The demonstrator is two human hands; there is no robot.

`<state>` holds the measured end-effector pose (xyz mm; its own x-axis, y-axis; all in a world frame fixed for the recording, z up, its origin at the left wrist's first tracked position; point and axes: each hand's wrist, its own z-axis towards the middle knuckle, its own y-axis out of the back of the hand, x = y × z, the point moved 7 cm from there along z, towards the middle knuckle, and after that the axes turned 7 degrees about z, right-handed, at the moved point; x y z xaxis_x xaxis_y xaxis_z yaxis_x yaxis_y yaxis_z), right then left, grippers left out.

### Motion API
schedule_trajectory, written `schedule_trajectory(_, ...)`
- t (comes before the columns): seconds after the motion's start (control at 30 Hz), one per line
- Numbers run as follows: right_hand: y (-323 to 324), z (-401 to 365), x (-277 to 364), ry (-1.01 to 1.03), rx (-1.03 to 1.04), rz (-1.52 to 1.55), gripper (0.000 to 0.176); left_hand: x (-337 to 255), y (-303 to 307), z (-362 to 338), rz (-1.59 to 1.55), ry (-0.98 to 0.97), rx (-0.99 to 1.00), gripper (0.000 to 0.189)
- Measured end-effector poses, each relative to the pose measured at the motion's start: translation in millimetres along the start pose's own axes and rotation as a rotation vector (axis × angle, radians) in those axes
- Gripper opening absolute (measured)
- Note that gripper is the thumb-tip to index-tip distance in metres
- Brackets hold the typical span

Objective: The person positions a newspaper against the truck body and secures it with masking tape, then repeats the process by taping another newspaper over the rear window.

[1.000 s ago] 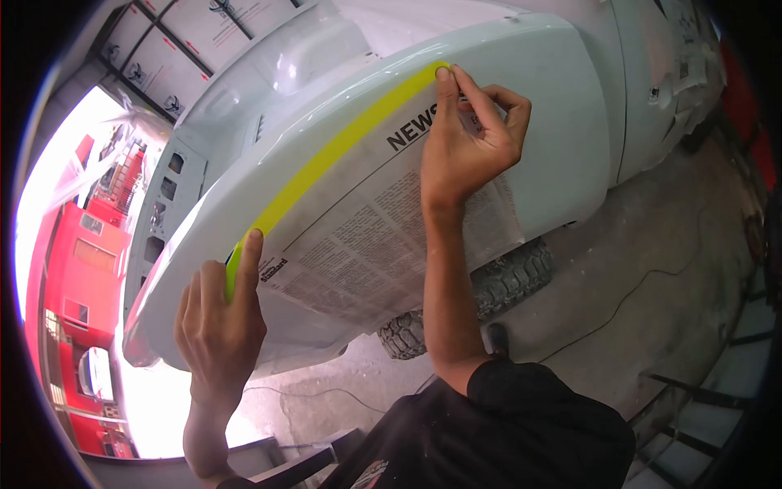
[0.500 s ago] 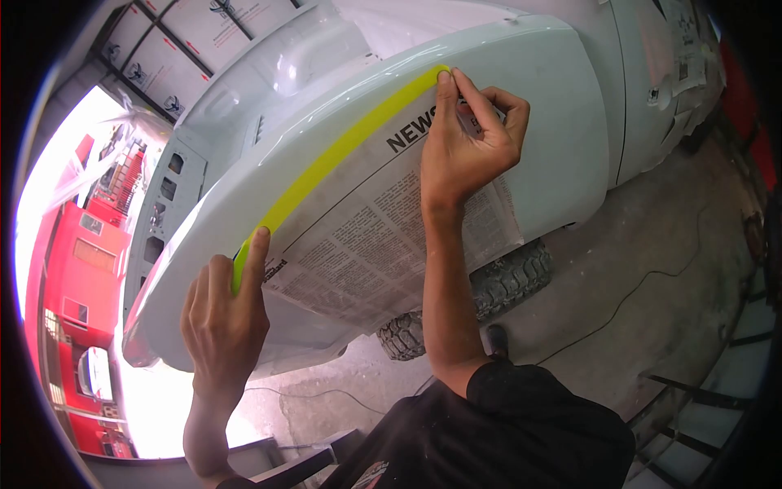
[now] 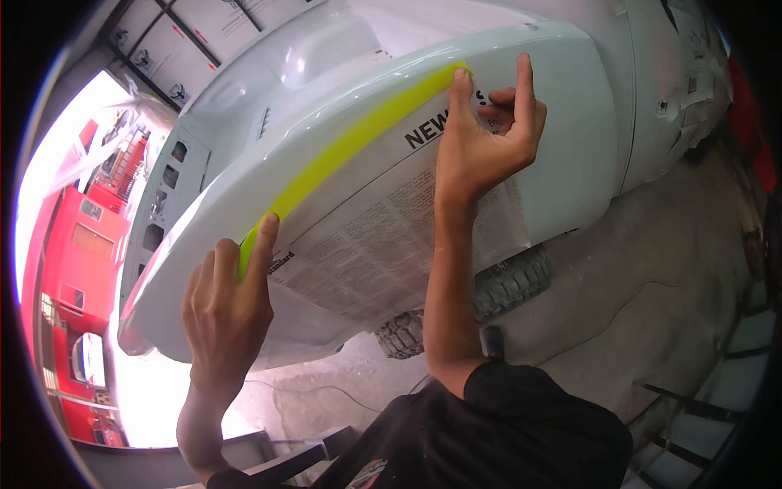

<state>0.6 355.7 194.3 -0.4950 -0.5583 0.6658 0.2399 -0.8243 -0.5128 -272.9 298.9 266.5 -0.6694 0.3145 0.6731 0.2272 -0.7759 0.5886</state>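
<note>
A yellow-green tape strip (image 3: 350,142) runs in a curve along the upper edge of a newspaper sheet (image 3: 366,236) on a pale vehicle panel (image 3: 562,122). At the strip's upper right end, the thumb of my right hand (image 3: 489,147) presses on the tape, with its index finger raised and spread away. My left hand (image 3: 228,301) is at the strip's lower left end, thumb on the tape and the other fingers curled around that end. Part of the large printed heading is hidden behind my right hand.
A knobby tire (image 3: 513,281) is below the panel. A thin cable (image 3: 619,314) lies on the concrete floor. Metal framing (image 3: 700,399) stands at lower right, and red structures (image 3: 85,236) are at far left.
My right index finger has lifted off the tape end and spread from the thumb. My left hand stays at the lower end. The whole view has shifted slightly.
</note>
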Motion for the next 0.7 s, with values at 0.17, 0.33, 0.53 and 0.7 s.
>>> schedule_trajectory(0.17,-0.6,-0.5,-2.2,0.016,-0.002,-0.020,0.040,-1.0,-0.6,-1.1,-0.018,0.027,0.087,0.060)
schedule_trajectory(0.33,-1.1,-1.0,-1.8,-0.007,-0.012,-0.015,0.034,-1.6,-3.1,-1.1,-0.046,0.052,0.104,0.059)
schedule_trajectory(0.53,-1.0,-0.8,1.9,-0.018,-0.012,-0.029,0.030,-0.8,-5.6,4.1,-0.028,0.030,0.264,0.059)
schedule_trajectory(0.7,-4.5,-7.6,7.6,0.026,0.034,-0.061,0.026,3.8,-4.8,1.8,-0.043,0.058,0.251,0.058)
